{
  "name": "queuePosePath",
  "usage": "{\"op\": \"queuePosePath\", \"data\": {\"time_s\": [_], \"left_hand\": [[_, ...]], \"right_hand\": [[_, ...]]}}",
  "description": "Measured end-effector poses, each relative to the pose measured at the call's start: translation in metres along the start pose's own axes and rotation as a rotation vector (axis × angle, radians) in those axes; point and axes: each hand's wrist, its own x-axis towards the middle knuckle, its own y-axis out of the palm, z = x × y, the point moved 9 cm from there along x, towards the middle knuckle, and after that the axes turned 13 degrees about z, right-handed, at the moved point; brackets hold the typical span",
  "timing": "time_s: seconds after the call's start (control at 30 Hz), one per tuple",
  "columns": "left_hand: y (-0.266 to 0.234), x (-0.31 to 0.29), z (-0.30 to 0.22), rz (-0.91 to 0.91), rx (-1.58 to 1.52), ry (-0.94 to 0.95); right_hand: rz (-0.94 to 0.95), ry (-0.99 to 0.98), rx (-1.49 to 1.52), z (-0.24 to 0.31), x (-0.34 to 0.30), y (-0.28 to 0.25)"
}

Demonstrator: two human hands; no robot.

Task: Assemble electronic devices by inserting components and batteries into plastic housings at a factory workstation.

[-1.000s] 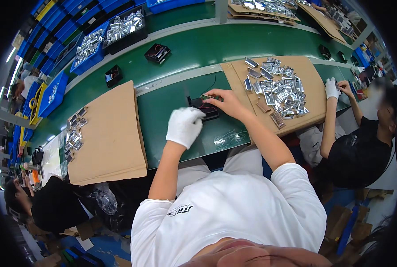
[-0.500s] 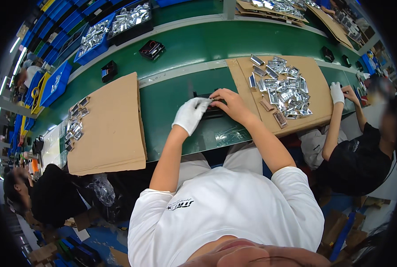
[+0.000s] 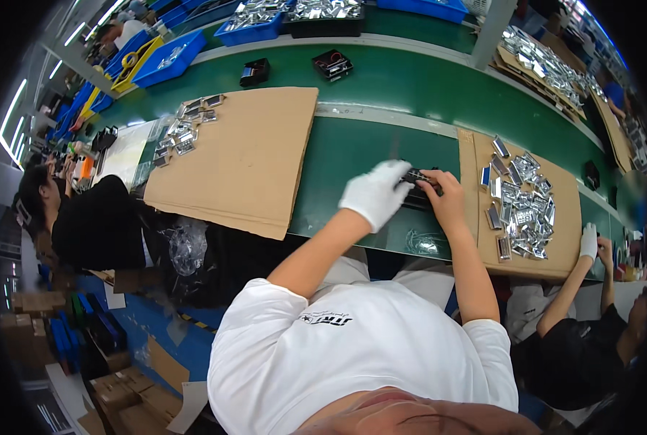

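Black piece [image 3: 415, 176] in hand, with work on it seemingly under way

It was at the middle of the green bench [image 3: 352, 159], between the person's two hands. The bare right hand [image 3: 449, 197] had thumb and fingers drawn together on its right end, with little gap between them. The white-gloved left hand [image 3: 375, 194] was curled against its left end; motion blur hid whether the fingers actually gripped. A darker body [image 3: 416, 199] showed just nearer on the bench, and whether the two were joined could not be told. With both hands on the work, it looked unfinished, though the fingers covered too much to judge which parts were done.

To the left, a cardboard sheet [image 3: 243, 156] bore a small group of silver parts [image 3: 184, 130] at its far left side. To the right, another cardboard sheet [image 3: 471, 163] carried a much larger heap of silver parts [image 3: 523, 206], apparently much of what was left to handle. Clear plastic [image 3: 422, 241] lay at the near edge.

Farther off stood two black boxes [image 3: 333, 65], seemingly with red wires in the right one; their stage could not be read.
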Motion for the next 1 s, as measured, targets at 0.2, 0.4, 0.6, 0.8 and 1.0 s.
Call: {"op": "queuePosePath", "data": {"time_s": [0.2, 0.4, 0.6, 0.8, 1.0], "left_hand": [[-0.188, -0.019, 0.232, -0.206, 0.337, -0.664], [-0.238, -0.043, 0.452, -0.204, 0.43, -0.933], [-0.235, -0.034, 0.421, -0.263, 0.419, -0.856], [-0.141, -0.023, 0.079, -0.407, -0.372, 0.119], [-0.005, 0.058, 0.027, 0.086, -0.577, 0.022]], "right_hand": [[0.016, 0.058, 0.24, -0.012, -0.005, -0.004], [0.002, 0.139, 0.578, -0.03, -0.004, 0.005], [0.048, 0.101, 0.475, -0.03, -0.006, 0.007], [0.013, 0.068, 0.466, -0.032, -0.007, 0.0], [-0.015, 0.012, 0.409, -0.02, -0.009, 0.0]]}}
